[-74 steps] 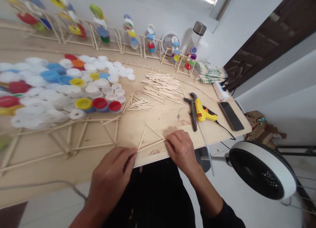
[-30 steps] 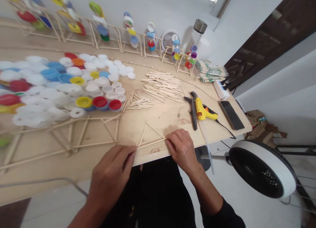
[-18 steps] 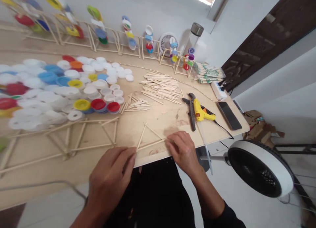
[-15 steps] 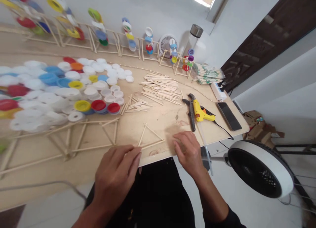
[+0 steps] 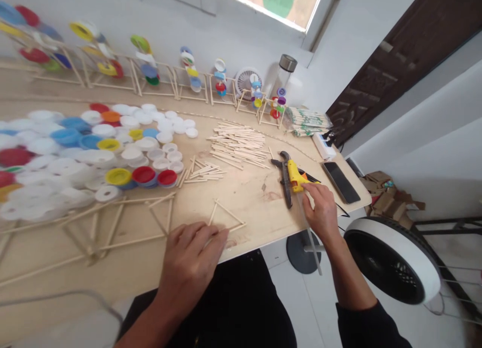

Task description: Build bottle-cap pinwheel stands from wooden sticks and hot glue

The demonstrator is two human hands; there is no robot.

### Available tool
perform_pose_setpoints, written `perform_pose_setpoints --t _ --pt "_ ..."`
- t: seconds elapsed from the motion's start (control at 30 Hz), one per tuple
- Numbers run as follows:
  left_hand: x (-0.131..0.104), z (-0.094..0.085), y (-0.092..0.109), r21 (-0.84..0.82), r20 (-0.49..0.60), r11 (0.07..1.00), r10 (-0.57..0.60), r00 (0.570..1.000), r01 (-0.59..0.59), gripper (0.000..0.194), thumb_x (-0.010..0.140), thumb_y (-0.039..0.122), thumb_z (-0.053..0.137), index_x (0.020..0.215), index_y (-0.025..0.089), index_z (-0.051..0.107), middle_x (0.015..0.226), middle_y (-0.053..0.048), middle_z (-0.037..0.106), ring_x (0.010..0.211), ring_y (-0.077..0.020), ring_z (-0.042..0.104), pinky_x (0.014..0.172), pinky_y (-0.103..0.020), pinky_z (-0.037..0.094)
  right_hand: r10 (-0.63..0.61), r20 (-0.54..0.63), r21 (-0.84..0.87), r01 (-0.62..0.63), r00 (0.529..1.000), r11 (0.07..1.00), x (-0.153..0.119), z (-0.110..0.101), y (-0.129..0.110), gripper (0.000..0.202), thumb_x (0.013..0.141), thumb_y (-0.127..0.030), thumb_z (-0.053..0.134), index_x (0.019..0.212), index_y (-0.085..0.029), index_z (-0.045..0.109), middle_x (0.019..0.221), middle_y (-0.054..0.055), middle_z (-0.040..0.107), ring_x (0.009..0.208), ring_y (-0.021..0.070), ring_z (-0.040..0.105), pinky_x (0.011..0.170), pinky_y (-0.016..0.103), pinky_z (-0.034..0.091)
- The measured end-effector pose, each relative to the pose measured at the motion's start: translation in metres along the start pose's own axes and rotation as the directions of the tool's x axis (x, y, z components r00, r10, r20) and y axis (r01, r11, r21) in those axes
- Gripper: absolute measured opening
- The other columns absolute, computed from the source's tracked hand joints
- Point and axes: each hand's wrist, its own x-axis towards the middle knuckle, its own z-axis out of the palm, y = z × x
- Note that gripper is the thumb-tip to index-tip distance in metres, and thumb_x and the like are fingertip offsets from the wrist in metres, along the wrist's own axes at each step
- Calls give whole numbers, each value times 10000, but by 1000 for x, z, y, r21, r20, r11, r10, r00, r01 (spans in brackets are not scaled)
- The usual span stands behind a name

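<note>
A small triangle of thin wooden sticks (image 5: 230, 211) lies flat near the table's front edge. My left hand (image 5: 196, 255) rests over its lower left corner, fingers together and pressed on the bottom stick; the fingertips hide that corner. On the right, my right hand (image 5: 322, 210) has its fingers curled at the handle of a yellow hot glue gun (image 5: 295, 176), which rests on the table beside a black clamp-like tool (image 5: 286, 183). A clear glue stick (image 5: 312, 247) trails from the back of the gun past the table edge.
Heaps of bottle caps (image 5: 124, 152) and piles of wooden sticks (image 5: 239, 144) cover the table. Stick frames (image 5: 131, 222) lie at left; cap-covered models (image 5: 190, 72) line the wall. A phone (image 5: 341, 182) sits right, above a floor fan (image 5: 391, 260).
My right hand has moved right, from beside the triangle to the glue gun's handle. The left hand stays at the triangle, now covering more of its bottom stick. The view has shifted slightly.
</note>
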Motion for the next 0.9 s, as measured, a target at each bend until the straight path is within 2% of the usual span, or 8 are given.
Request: perform_pose_setpoints --t 0.33,0.53,0.9 --pt "-5 6 -4 -45 18 998 -40 999 41 181 880 128 517 922 226 664 816 -30 718 809 -224 636 774 -400 425 -100 165 -83 115 981 990 11 9 20 419 843 -126 472 1252 -160 557 1224 153 611 1158 293 541 954 470 449" --pt "-4 6 -6 -29 33 999 -16 999 17 158 894 154 512 909 218 655 804 -33 711 789 -222 619 765 -397 417 -117 231 -101 144 966 984 16 11 31 503 810 -116 482 1312 -153 501 1303 163 560 1213 300 504 985 476 445" --pt "-4 8 -2 7 55 998 -57 997 57 173 900 148 495 875 211 654 763 -34 676 828 -222 594 787 -399 410 -108 273 -131 148 956 980 25 22 46 463 803 -92 456 1257 -140 534 1277 170 580 1161 306 525 948 463 447"
